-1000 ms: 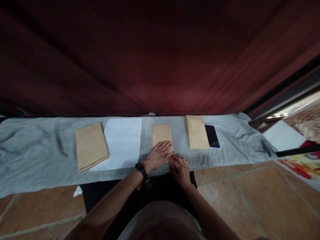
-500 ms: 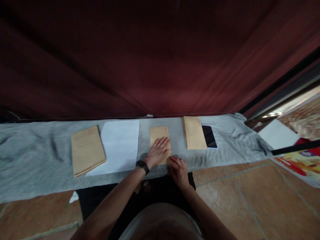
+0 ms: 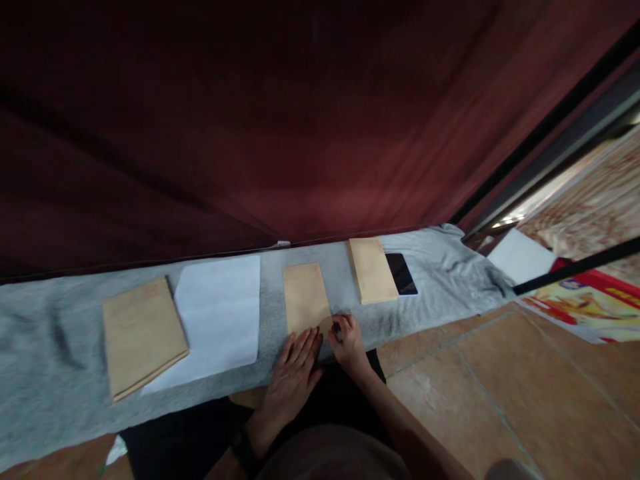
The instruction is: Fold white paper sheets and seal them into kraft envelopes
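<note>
A brown paper envelope [image 3: 306, 297] lies flat on the grey cloth in front of me. My left hand [image 3: 293, 380], with a dark band on its wrist, rests its outstretched fingers on the envelope's near end. At the near right corner, the fingers of my right hand [image 3: 347, 340] are curled and pinch the envelope's edge. To the right is a stack of similar envelopes [image 3: 375, 270], partly over a dark phone or tablet [image 3: 401, 273]. On the left, a stack of larger brown envelopes [image 3: 143, 333] overlaps white paper sheets [image 3: 220, 310].
The grey cloth [image 3: 63, 347] covers a long narrow surface against a dark red curtain [image 3: 300, 133]. Tiled floor [image 3: 450, 387] shows below. At the right, a dark bar crosses in front of a white sheet [image 3: 520, 257] and a colourful printed package [image 3: 590, 300].
My left hand has slid from the envelope's middle down to its near end. My right hand stays at the near right corner, fingers more curled. The camera view has shifted and tilted.
</note>
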{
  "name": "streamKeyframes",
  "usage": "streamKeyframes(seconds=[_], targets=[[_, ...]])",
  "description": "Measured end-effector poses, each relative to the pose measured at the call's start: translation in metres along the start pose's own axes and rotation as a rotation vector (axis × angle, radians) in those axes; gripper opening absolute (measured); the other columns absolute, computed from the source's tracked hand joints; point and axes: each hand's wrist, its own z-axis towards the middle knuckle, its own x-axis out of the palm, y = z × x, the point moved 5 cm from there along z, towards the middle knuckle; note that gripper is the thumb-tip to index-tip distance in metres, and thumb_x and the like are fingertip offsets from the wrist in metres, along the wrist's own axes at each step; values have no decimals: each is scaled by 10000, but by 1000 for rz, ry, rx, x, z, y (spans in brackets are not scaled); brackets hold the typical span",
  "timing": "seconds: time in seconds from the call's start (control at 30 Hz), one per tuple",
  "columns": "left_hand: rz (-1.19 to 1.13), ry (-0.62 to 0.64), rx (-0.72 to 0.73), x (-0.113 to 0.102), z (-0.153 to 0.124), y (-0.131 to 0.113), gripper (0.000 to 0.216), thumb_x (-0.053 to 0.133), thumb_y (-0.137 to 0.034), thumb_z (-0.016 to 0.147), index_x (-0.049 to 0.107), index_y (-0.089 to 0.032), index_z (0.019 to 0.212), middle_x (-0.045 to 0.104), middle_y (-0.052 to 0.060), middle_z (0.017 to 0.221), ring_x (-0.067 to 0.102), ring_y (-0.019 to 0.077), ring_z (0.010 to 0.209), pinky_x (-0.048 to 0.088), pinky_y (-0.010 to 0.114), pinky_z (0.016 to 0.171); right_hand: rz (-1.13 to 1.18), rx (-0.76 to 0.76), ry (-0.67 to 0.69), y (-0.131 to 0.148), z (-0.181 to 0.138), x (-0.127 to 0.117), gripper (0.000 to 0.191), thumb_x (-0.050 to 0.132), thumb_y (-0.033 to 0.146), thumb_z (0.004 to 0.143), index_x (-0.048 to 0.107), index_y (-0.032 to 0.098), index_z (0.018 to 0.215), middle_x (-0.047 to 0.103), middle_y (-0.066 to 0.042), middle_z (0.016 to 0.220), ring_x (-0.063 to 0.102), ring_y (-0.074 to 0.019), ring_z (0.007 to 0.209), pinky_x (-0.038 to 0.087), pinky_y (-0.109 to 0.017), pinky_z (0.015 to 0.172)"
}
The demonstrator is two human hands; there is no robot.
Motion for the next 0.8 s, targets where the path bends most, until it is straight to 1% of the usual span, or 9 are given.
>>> streamKeyframes(seconds=[0.07, 0.17, 0.27, 0.37, 0.47, 0.57, 0.67, 0.73, 0.8], targets=[[5, -33, -14, 2, -2, 0, 623, 407, -337, 1015, 236, -167, 1589, 408, 100, 1588, 355, 235, 1480, 233, 477, 1235, 305, 184, 33, -5, 2, 6, 259, 666, 386, 813, 645, 214, 1005, 674, -68, 922, 641, -221, 841, 573, -394, 796], [6, -64, -35, 7, -2, 2, 647, 414, -325, 1004, 211, -161, 1596, 424, 103, 1576, 398, 243, 1457, 273, 475, 1221, 752, 477, 67, -10, -4, 22, 461, 811, 528, 669, 627, 236, 975, 701, -14, 847, 665, -193, 749, 591, -327, 645], [4, -78, -56, 11, -2, 3, 681, 414, -332, 1002, 156, -161, 1608, 423, 111, 1574, 423, 247, 1442, 295, 471, 1213, 899, 580, 93, -5, -14, 32, 551, 886, 579, 553, 666, 189, 875, 718, -32, 803, 695, -195, 716, 600, -325, 643], [-13, -93, -56, 13, -3, 4, 706, 422, -344, 1005, 107, -186, 1617, 432, 107, 1568, 438, 245, 1432, 313, 466, 1207, 1002, 663, 121, -2, -21, 40, 568, 908, 592, 516, 703, 157, 819, 729, -57, 778, 708, -193, 691, 595, -308, 627], [-71, -99, -61, 9, -2, 7, 708, 410, -343, 1015, 65, -210, 1619, 425, 97, 1576, 434, 242, 1435, 368, 460, 1180, 986, 651, 50, -5, -17, 39, 577, 911, 610, 486, 697, 160, 777, 702, -36, 692, 678, -176, 607, 578, -296, 563], [-167, -91, -163, 1, -2, 18, 654, 362, -310, 1032, 81, -239, 1618, 347, 82, 1622, 401, 230, 1456, 430, 425, 1142, 968, 604, -20, -11, -1, 24, 557, 892, 624, 505, 664, 184, 759, 653, 8, 620, 655, -172, 571, 579, -311, 549], [-214, -106, -251, -4, -5, 29, 623, 338, -294, 1043, 95, -269, 1616, 290, 63, 1650, 415, 209, 1447, 472, 379, 1108, 954, 540, -105, -19, 20, -10, 510, 863, 601, 574, 646, 200, 803, 648, 24, 640, 667, -172, 618, 600, -323, 617], [-187, -126, -228, -3, -7, 31, 628, 347, -313, 1043, 91, -278, 1616, 318, 56, 1639, 437, 204, 1433, 485, 372, 1094, 927, 495, -187, -26, 35, -41, 478, 853, 561, 607, 632, 203, 835, 645, 33, 651, 670, -163, 629, 608, -323, 655], [-127, -139, -160, 1, -8, 28, 647, 368, -349, 1037, 94, -271, 1618, 369, 60, 1613, 450, 219, 1424, 475, 395, 1105, 909, 469, -273, -35, 48, -71, 448, 852, 511, 618, 618, 214, 858, 649, 42, 660, 666, -152, 623, 612, -315, 673]])
